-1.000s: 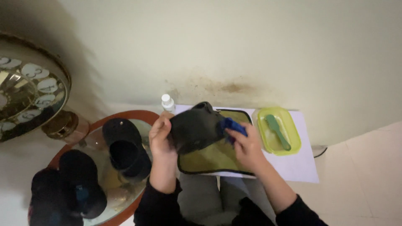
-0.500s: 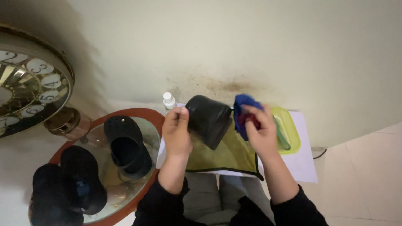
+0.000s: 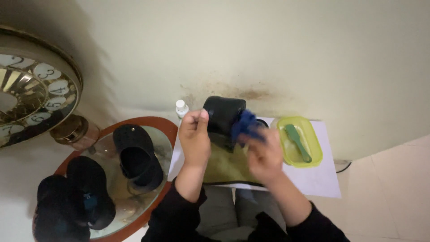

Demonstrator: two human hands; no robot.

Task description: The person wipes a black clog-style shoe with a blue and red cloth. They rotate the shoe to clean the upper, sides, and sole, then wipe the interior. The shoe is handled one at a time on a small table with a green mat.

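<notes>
Left hand [image 3: 195, 136] grips the black shoe [image 3: 222, 117] upright, steadying it; right hand [image 3: 264, 154], at its 3 o'clock, presses a blue cloth [image 3: 245, 125] against it.

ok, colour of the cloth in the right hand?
Dark blue cloth, pressed against the black shoe; head view, a bit motion-blurred.

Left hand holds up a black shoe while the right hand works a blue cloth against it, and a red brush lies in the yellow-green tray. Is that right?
Not quite: in the head view the brush in the yellow-green tray is green, not red. The left hand does hold up the black shoe, with the right hand working the blue cloth against it.
</notes>
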